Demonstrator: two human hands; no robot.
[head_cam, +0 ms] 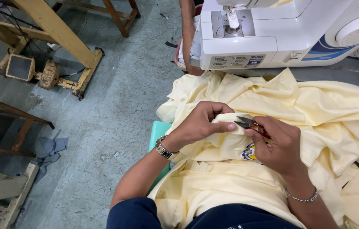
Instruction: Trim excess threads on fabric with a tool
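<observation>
A pale yellow garment lies heaped over my lap and the table edge. My left hand pinches a folded bit of this cloth between thumb and fingers. My right hand holds small thread snips, their dark blades pointing left and touching the pinched fold. A round blue and yellow badge on the garment shows just below my right hand. A metal watch sits on my left wrist, a chain bracelet on my right.
A white sewing machine stands just beyond the cloth. Another person's arm hangs beside its left end. A teal seat edge shows under my left arm. Wooden treadle tables and a grey rag occupy the concrete floor at left.
</observation>
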